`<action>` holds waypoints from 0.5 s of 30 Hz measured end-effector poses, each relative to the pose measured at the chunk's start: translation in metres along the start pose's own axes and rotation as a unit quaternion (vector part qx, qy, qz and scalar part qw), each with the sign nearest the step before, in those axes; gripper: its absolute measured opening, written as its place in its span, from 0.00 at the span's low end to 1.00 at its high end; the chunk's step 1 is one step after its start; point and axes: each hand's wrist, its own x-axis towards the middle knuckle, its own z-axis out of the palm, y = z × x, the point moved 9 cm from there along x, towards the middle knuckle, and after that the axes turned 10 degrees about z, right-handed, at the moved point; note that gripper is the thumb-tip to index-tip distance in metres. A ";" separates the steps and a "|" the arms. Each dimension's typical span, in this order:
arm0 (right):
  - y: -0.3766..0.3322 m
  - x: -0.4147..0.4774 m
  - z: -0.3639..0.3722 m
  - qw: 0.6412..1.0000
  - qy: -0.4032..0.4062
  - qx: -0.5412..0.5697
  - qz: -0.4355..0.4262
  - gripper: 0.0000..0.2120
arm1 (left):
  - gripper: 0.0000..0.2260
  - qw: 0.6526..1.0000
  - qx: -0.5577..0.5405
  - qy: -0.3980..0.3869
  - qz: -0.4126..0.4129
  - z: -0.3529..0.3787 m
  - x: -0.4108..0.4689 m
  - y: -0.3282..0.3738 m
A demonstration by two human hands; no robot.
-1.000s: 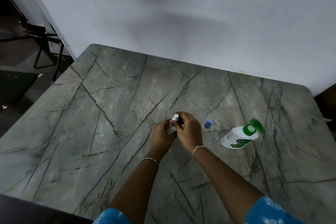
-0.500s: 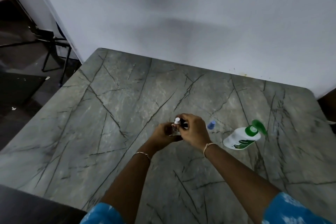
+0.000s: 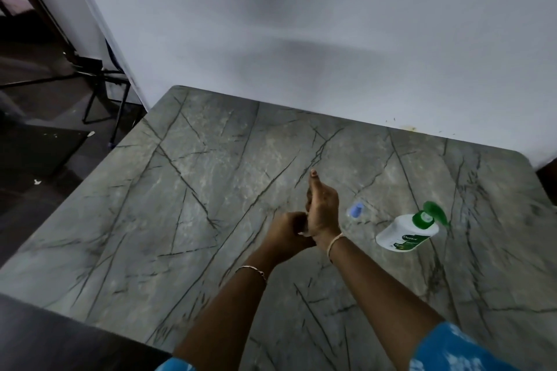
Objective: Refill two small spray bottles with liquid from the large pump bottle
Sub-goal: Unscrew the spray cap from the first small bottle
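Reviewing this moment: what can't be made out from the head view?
- Small spray bottle in the left hand: almost wholly hidden by it and the right hand.
- Small blue-capped bottle: blurred; fill level unreadable.
- White pump bottle with green pump: small print illegible.

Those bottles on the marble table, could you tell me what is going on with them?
A person works both hands together above the grey marble table. The left hand is curled around something small, almost hidden, probably a spray bottle; the right hand presses against it, fingers extended. To the right, another small spray bottle with a blue cap and the large pump bottle with a green pump sit on the table, untouched.
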 end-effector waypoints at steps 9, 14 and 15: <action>0.007 -0.010 0.014 0.923 -0.102 -0.346 -0.133 0.04 | 0.16 0.998 -0.028 0.038 -0.049 -0.005 -0.009 -0.023; -0.014 -0.020 0.014 0.813 -0.076 -0.533 -0.221 0.09 | 0.13 0.997 0.019 0.060 -0.039 -0.011 -0.011 -0.022; -0.014 -0.018 0.017 0.807 -0.102 -0.544 -0.208 0.08 | 0.15 0.997 0.020 0.060 -0.039 -0.010 -0.011 -0.023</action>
